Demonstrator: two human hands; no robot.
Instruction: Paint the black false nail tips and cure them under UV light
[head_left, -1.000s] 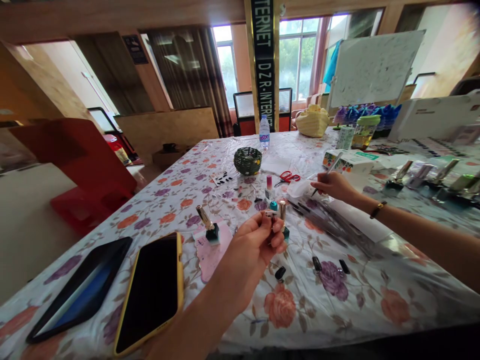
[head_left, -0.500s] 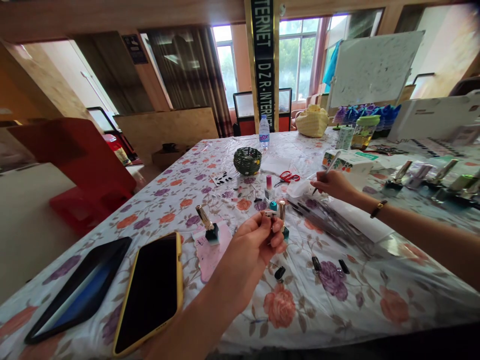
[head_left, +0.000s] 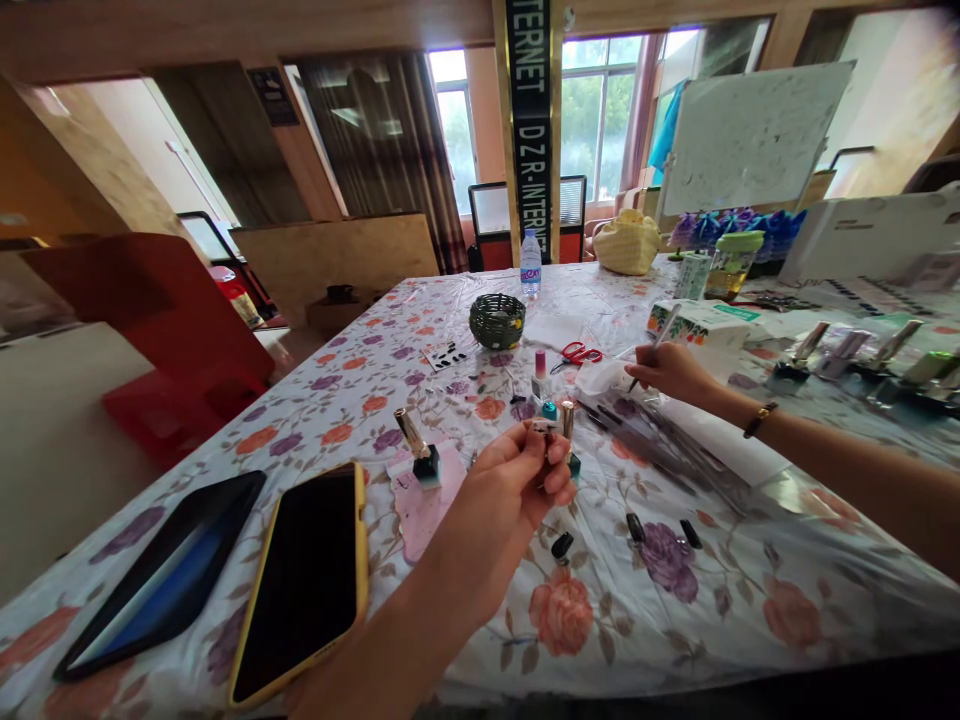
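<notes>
Left hand pinches small white-and-black piece at centre. Right hand clamps thin tool, farther right, tip near whitish sheet. Risks: forward nudge could topple gold-capped bottle just beyond left fingertips; slack pinch could drop piece.

A: Straight to the white, flower-printed tablecloth, smooth, plastic-looking, throwing light off its creases!
B: And on it, a yellow-edged rectangular black phone: glassy, glossy screen, case duller, like matt plastic.
A: Now the round, dark-green woven basket, all rough ridges!
B: Small, square-based dark bottle, glass-like, shiny, its tall gold cap gleaming like metal.
A: Those little curved black pieces, slick, high gloss!
B: That slim pale-grey stick looks smooth; metal or plastic, can't tell.
</notes>
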